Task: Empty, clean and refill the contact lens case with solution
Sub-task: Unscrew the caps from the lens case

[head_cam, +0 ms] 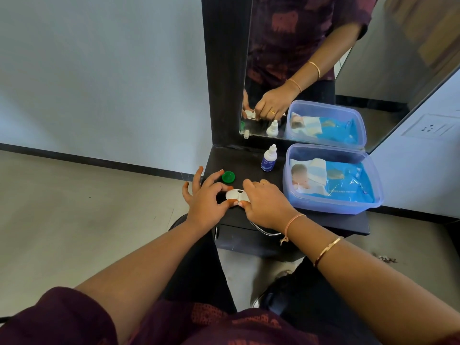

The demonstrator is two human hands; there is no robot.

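lens case point(236, 194): white, flat on the dark shelf point(249, 166), near the front edge, between the 2 hands.
left hand point(205, 199): thumb and forefinger pinched on the left end of the case; the other 3 fingers spread and lifted clear.
right hand point(265, 204): fingers curled down over the right end of the case, gripping it; the cap beneath is hidden, so cannot tell if it is on or off.
green cap point(228, 176): off, open side up, just behind the case and apart from it.
bottle point(268, 159): upright, capped, further back by the mirror point(311, 33), untouched.
plastic box point(333, 209): at the right of the shelf, 1 pack of wipes inside.
step in hand: probably unscrewing the 2nd cap; early in the task, with emptying, wiping and refilling not yet done.
doing it well: pin the left end flat to the shelf, turn only the cap with the right fingertips, keep the case level so no old liquid spills, then lay the cap open side up beside the green cap.
risk: small, smooth case close to the edge; likely to slip or flip under a hard twist.
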